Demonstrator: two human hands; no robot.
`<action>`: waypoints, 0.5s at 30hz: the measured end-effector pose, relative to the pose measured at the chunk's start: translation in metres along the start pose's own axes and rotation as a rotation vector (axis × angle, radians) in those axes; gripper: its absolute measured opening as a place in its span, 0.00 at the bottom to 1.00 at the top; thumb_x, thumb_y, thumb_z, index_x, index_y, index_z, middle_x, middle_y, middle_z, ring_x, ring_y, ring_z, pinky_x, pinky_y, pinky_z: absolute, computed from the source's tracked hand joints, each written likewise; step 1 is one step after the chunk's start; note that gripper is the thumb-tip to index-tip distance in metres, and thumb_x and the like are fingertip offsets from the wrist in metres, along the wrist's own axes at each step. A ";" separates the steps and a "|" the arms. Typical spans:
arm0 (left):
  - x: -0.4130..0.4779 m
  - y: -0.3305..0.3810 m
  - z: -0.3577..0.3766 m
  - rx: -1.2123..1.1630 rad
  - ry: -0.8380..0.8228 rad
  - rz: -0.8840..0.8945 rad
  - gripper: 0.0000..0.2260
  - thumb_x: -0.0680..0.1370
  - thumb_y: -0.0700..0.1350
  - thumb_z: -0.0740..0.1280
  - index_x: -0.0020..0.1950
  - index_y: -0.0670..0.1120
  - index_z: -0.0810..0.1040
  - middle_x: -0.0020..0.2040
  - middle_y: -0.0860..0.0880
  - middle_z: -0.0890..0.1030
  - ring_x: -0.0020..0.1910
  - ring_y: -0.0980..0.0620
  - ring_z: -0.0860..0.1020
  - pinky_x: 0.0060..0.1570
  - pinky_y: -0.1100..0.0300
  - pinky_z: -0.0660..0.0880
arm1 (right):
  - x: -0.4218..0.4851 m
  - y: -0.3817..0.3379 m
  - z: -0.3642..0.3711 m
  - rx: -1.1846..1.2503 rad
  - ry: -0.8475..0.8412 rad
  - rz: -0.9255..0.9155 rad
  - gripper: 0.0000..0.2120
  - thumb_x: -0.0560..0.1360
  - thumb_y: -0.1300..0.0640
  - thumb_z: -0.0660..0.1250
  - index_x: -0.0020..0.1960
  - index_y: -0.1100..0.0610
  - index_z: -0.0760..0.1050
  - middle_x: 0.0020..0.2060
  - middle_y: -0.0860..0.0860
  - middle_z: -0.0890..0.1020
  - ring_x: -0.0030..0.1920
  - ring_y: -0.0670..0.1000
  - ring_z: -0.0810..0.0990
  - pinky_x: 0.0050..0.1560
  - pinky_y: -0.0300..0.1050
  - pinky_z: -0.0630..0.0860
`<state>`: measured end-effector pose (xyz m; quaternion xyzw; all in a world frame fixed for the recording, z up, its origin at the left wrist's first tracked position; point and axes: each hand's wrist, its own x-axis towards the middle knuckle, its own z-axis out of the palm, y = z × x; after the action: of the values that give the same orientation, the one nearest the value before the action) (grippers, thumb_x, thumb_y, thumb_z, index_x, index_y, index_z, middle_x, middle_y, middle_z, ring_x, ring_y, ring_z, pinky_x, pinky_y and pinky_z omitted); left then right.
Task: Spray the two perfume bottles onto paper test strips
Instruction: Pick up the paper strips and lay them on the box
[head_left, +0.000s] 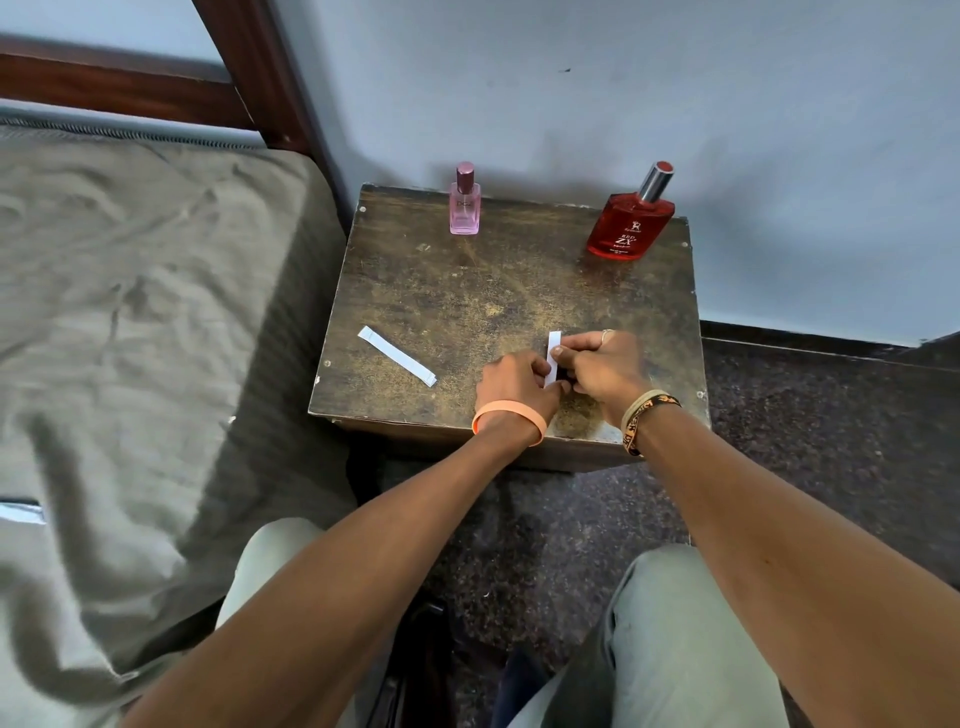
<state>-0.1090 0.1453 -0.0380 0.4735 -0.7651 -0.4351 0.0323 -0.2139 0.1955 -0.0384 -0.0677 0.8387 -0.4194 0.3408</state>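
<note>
1. The spare paper test strip (397, 356) lies flat and diagonal on the left part of the desk (467, 296), well apart from both hands. Leave it there.

2. The pink perfume bottle (464, 205) stands upright and capped at the rear left edge of the desk. It is untouched.

3. The step in hand appears to be creasing or straightening the held paper test strip (554, 343) before any spraying.
   - The left hand (517, 382) has curled fingers (540, 366) that pinch the near end of this strip.
   - The right hand (602, 371) pinches the strip at about its middle.
   - The strip runs between the two hands. Its far end sticks out clear beyond the fingertips, low over the front right part of the desk. Whether it touches the desk cannot be told.

4. Keep the grip light, and keep it at the near end only, so that the far end stays clean and dry for the scent. Press any fold once. Then free one hand for a bottle.

5. The red perfume bottle (631, 221) stands capped at the rear right corner, well apart from the right hand.
</note>
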 end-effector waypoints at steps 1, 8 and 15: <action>0.000 -0.001 0.000 0.005 -0.001 0.003 0.10 0.70 0.52 0.75 0.47 0.50 0.81 0.43 0.51 0.84 0.47 0.49 0.81 0.52 0.53 0.77 | -0.001 0.000 0.000 0.012 0.001 0.004 0.06 0.72 0.62 0.75 0.40 0.53 0.82 0.36 0.52 0.85 0.34 0.48 0.82 0.33 0.40 0.77; 0.000 -0.003 -0.002 0.011 -0.002 0.019 0.11 0.69 0.52 0.75 0.47 0.50 0.81 0.43 0.51 0.84 0.45 0.51 0.81 0.50 0.56 0.78 | -0.005 0.002 0.000 0.043 0.030 -0.010 0.05 0.72 0.63 0.75 0.47 0.56 0.83 0.38 0.53 0.85 0.35 0.47 0.83 0.35 0.40 0.79; -0.002 -0.006 -0.019 -0.103 0.040 -0.021 0.07 0.70 0.51 0.75 0.43 0.50 0.83 0.37 0.54 0.83 0.40 0.55 0.81 0.48 0.59 0.78 | -0.006 0.008 -0.011 0.068 0.175 -0.069 0.07 0.72 0.57 0.75 0.50 0.54 0.84 0.43 0.50 0.86 0.44 0.49 0.85 0.48 0.47 0.83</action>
<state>-0.0946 0.1339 -0.0294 0.4877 -0.7359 -0.4649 0.0672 -0.2150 0.2105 -0.0363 -0.0480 0.8477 -0.4634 0.2536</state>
